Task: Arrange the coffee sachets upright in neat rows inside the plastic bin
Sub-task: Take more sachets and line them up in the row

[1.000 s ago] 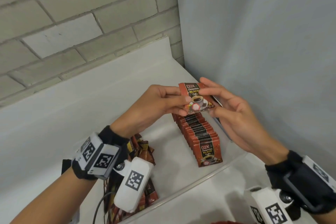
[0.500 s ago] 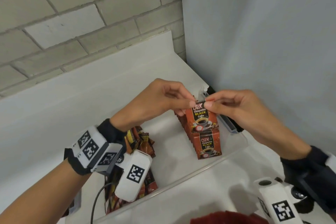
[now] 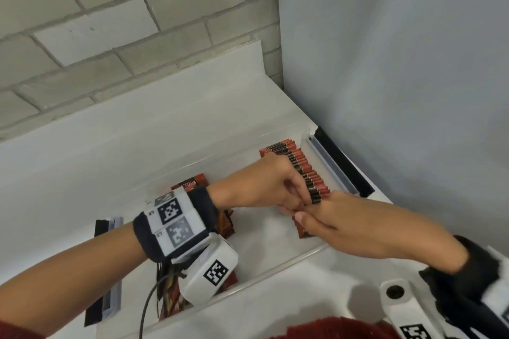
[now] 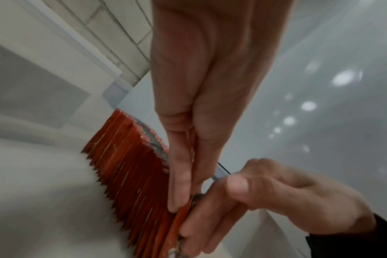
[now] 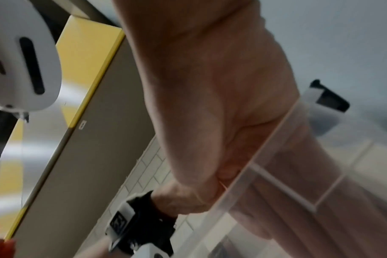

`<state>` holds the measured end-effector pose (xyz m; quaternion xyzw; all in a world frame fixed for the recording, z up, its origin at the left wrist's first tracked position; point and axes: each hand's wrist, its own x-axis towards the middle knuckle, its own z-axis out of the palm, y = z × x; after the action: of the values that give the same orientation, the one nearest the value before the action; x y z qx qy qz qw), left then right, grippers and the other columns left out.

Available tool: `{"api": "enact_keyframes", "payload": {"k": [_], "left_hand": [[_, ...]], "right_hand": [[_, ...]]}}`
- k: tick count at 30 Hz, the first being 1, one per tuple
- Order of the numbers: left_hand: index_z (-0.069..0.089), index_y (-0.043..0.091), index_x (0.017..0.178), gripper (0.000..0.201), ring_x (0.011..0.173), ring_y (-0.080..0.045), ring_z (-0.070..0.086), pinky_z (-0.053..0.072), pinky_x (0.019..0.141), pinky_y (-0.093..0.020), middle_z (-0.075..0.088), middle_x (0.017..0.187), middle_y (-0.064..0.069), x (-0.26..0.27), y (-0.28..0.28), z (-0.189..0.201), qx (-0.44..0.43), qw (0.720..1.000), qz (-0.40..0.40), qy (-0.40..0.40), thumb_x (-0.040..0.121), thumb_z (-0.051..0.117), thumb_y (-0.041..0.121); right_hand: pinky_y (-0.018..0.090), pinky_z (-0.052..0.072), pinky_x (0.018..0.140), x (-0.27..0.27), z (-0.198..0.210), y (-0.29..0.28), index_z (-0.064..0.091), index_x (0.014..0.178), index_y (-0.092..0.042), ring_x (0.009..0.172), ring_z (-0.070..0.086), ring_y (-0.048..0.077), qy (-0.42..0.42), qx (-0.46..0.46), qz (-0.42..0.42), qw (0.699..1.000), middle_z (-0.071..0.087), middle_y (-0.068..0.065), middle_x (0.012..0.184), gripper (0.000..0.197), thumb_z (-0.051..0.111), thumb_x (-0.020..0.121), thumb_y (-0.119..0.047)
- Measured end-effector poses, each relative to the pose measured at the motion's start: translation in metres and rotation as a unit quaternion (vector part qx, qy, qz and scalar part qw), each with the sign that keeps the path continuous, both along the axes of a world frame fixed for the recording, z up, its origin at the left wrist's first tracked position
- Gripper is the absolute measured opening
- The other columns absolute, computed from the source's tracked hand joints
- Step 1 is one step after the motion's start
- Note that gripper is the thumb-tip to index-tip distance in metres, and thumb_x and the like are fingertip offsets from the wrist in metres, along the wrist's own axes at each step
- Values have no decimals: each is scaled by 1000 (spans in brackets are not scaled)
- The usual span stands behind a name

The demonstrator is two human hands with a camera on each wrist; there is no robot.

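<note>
A clear plastic bin [image 3: 275, 274] stands on a white shelf. Along its right side runs a row of red coffee sachets [image 3: 300, 168], upright and packed close. Both hands meet at the near end of that row. My left hand [image 3: 298, 202] pinches the top of one coffee sachet [image 3: 303, 231], and my right hand [image 3: 301, 217] grips the same sachet from the front. In the left wrist view the sachet's orange edge [image 4: 181, 214] sits against the row [image 4: 126, 165], between the left fingertips [image 4: 177, 200] and the right hand [image 4: 210, 218]. A loose pile of sachets [image 3: 192, 184] lies in the bin's left part, mostly hidden by my left wrist.
Grey and black latch handles sit on the bin's right end [image 3: 338, 165] and left end [image 3: 107, 270]. A brick wall stands behind the shelf and a plain grey wall close on the right. The bin's clear front wall [image 5: 276, 151] crosses the right wrist view.
Both hands have brought the sachet down from above the row to its near end inside the bin. The head view has tilted down and closer.
</note>
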<state>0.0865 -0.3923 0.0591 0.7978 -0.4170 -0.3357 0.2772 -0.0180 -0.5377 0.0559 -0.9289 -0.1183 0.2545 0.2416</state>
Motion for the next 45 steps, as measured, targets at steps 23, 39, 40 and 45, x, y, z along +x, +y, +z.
{"api": "enact_keyframes", "payload": {"k": [23,39,40,45], "left_hand": [[39,3,139,53,118,-20,56,50,95,-28,53,132,-14,-3,31,5,43,901,282,326,90,35,-17],[55,9,104,49,113,-20,48,43,99,-27,55,115,-12,-35,11,-16,-35,834,296,464,84,26,-25],[54,11,102,45,111,-18,48,43,98,-25,54,112,-10,-33,14,-14,-19,844,298,447,86,29,-23],[36,14,144,54,131,-11,43,41,102,-23,42,147,-3,-9,48,6,36,911,286,295,95,44,-6]], "right_hand": [[40,49,91,12,9,14,41,125,-18,103,55,27,72,-153,102,980,54,10,114,30,18,107,-22],[30,47,75,15,16,14,44,89,-22,78,52,14,85,-144,79,983,57,3,95,37,17,105,-39],[31,50,78,15,17,14,40,89,-23,82,55,16,83,-153,94,980,57,4,97,33,16,106,-38],[41,51,86,14,25,10,32,74,-33,91,60,25,83,-138,123,979,59,9,100,36,17,107,-34]]}}
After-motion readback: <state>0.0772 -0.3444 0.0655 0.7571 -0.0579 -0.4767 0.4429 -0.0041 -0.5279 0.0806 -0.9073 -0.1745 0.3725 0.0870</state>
